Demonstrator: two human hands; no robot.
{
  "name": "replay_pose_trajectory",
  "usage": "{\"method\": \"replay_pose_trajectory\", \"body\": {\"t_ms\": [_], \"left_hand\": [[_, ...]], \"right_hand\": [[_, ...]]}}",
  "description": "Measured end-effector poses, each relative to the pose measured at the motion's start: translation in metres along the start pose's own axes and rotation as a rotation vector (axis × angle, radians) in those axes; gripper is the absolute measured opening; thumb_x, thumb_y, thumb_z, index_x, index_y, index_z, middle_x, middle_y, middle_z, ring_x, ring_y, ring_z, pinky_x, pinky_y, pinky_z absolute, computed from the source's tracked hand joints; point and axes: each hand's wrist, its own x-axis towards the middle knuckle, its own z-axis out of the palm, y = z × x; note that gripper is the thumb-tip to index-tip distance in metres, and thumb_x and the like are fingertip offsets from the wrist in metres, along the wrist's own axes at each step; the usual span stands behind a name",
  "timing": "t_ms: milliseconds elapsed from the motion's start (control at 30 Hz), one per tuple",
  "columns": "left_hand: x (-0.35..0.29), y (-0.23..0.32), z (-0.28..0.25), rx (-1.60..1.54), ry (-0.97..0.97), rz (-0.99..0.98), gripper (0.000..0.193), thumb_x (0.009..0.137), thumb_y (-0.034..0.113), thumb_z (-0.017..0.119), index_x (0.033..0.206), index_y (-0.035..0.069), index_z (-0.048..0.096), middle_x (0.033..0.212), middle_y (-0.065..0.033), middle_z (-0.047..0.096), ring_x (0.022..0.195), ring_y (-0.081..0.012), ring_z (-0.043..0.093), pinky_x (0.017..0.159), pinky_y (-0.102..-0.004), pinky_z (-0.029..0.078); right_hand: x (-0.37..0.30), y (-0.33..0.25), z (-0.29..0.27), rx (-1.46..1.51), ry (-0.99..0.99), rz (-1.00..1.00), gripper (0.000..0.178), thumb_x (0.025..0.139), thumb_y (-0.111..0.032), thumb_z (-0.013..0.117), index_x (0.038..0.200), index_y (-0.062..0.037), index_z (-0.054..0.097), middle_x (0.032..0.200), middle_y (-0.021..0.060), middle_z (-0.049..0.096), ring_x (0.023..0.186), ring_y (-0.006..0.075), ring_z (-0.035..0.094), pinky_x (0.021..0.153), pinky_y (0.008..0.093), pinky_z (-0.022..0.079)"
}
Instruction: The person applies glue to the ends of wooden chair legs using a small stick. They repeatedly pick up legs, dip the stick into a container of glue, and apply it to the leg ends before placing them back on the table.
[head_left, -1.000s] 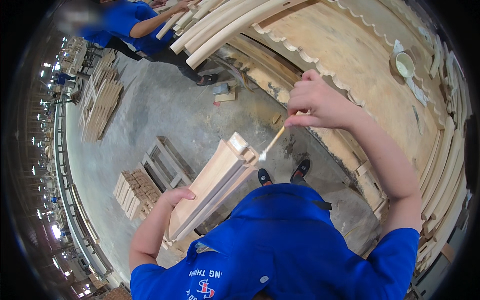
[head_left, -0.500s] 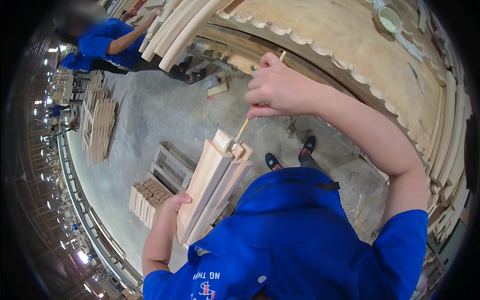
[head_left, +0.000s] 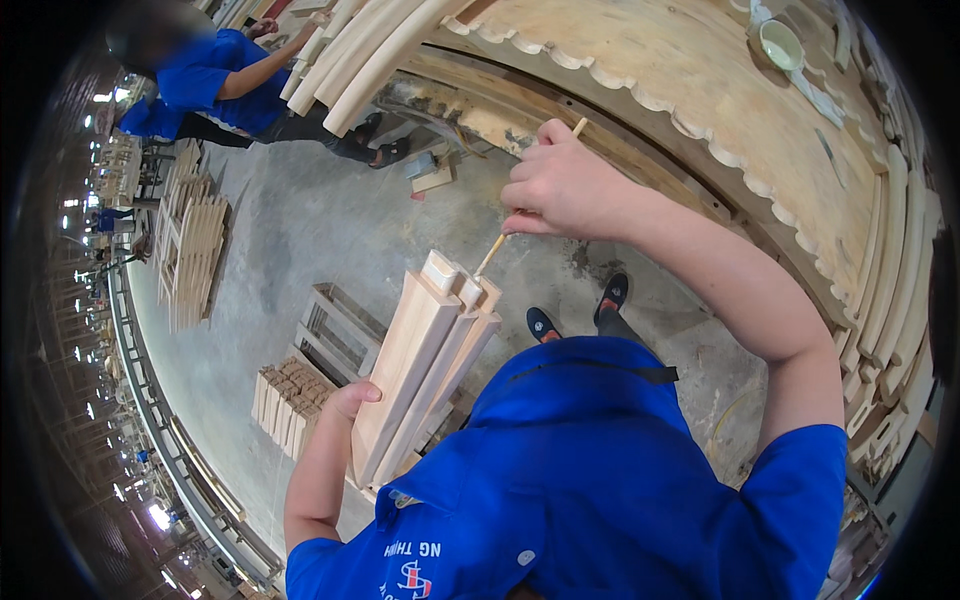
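Observation:
My left hand (head_left: 352, 398) is closed round the side of a bundle of pale wooden boards (head_left: 405, 350), its thumb on the outer board and its other fingers hidden behind. The boards slant up from my body, and their far ends carry narrower tenons (head_left: 440, 267), some coated white. In my right hand (head_left: 560, 185) is a thin wooden stick brush (head_left: 492, 253), pinched by the fingers and pointing down. Its tip touches the tenon ends or lies just between them; a little white, glue-like stuff shows there.
At the upper right is a wooden table (head_left: 650, 50) with a scalloped edge, bearing a pale bowl (head_left: 780, 45). Curved wooden pieces (head_left: 375, 55) jut out at the top. Stacked wood (head_left: 290, 400) and a wooden frame (head_left: 340, 330) stand on the floor. A co-worker in blue (head_left: 235, 75) is at upper left.
My right hand has shifted slightly right and down with the brush, whose tip has moved a little across the tenon ends. My left hand keeps its hold on the boards.

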Motion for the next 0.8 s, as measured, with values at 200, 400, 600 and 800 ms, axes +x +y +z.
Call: {"method": "replay_pose_trajectory", "body": {"t_ms": [200, 400, 600, 800], "left_hand": [[-0.003, -0.003, -0.011, -0.096, -0.008, -0.001, 0.092, 0.052, 0.023, 0.075, 0.135, 0.000, 0.043, 0.127, -0.0171, 0.055, 0.113, -0.0296, 0.056, 0.099, -0.0355, 0.043], [-0.011, 0.000, -0.018, -0.004, 0.046, -0.033, 0.091, 0.051, 0.023, 0.075, 0.133, -0.001, 0.044, 0.124, -0.0180, 0.056, 0.110, -0.0299, 0.057, 0.097, -0.0361, 0.044], [-0.013, 0.011, -0.030, -0.038, -0.017, -0.087, 0.087, 0.051, 0.021, 0.073, 0.131, -0.001, 0.047, 0.124, -0.0184, 0.057, 0.109, -0.0304, 0.058, 0.097, -0.0361, 0.044], [-0.005, 0.001, -0.062, -0.073, -0.015, -0.096, 0.086, 0.052, 0.021, 0.072, 0.131, -0.001, 0.046, 0.123, -0.0184, 0.057, 0.109, -0.0303, 0.058, 0.097, -0.0368, 0.044]], "right_hand": [[-0.003, -0.010, 0.001, -0.007, -0.040, -0.093, 0.032, 0.083, -0.043, 0.061, 0.066, -0.0157, 0.056, 0.064, -0.0015, 0.054, 0.073, 0.0178, 0.054, 0.083, 0.0386, 0.032], [-0.010, -0.018, 0.001, 0.091, -0.025, -0.107, 0.031, 0.083, -0.040, 0.063, 0.066, -0.0155, 0.054, 0.064, -0.0017, 0.050, 0.073, 0.0174, 0.052, 0.084, 0.0389, 0.032], [0.003, -0.032, 0.022, -0.007, 0.137, -0.014, 0.031, 0.081, -0.039, 0.065, 0.066, -0.0147, 0.054, 0.063, -0.0011, 0.048, 0.071, 0.0175, 0.050, 0.082, 0.0368, 0.033], [-0.003, -0.043, 0.028, 0.031, 0.041, -0.011, 0.029, 0.080, -0.037, 0.067, 0.067, -0.0140, 0.054, 0.065, -0.0002, 0.048, 0.070, 0.0174, 0.049, 0.081, 0.0367, 0.033]]}}
